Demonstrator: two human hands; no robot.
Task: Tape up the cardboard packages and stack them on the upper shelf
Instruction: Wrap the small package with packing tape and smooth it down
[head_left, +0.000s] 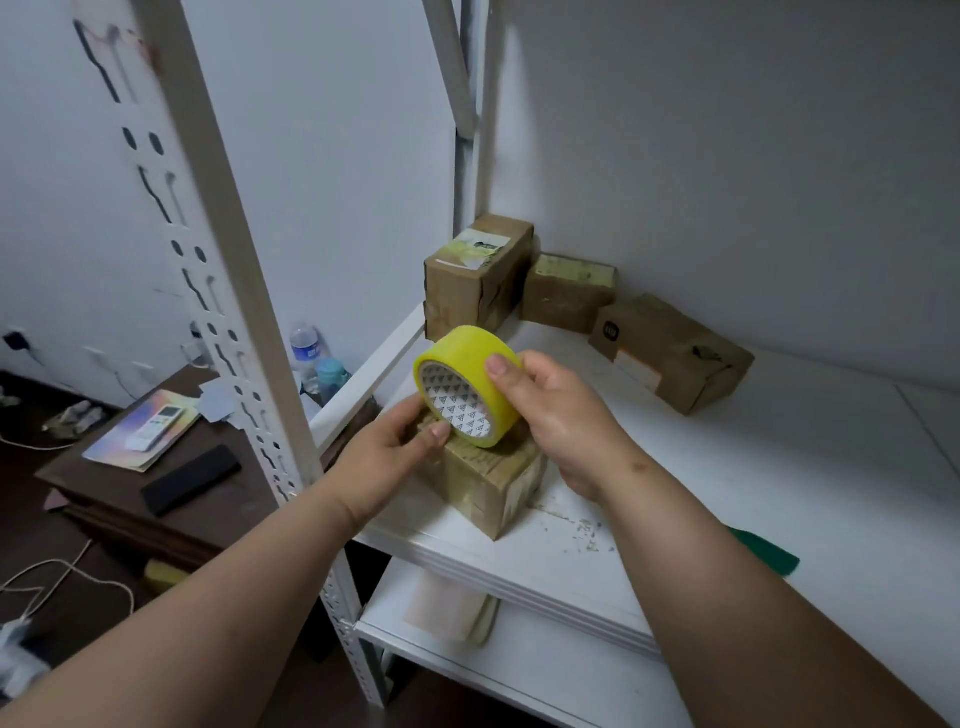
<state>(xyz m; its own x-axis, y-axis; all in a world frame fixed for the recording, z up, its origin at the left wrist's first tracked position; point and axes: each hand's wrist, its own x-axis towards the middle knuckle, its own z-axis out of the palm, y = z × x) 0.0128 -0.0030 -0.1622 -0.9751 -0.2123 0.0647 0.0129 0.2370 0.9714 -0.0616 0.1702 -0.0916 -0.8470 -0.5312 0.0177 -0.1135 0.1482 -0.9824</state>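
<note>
My right hand (556, 415) grips a yellow roll of tape (467, 387) by its outer rim, holding it just above a small cardboard box (488, 488) near the front left corner of the white shelf (727, 493). My left hand (395, 447) touches the roll's lower edge, thumb and fingers pinching at the tape's rim. At the back of the shelf stand three more cardboard packages: a tall one (475, 275), a smaller one (566, 291) in the corner, and a flat one (670, 358) to the right.
A perforated white shelf post (228, 291) rises at left. Beyond it is a dark table (130, 493) with a booklet, a black case and bottles (306, 353). A lower shelf (493, 670) holds a pale packet. A green object (769, 556) lies by my right forearm.
</note>
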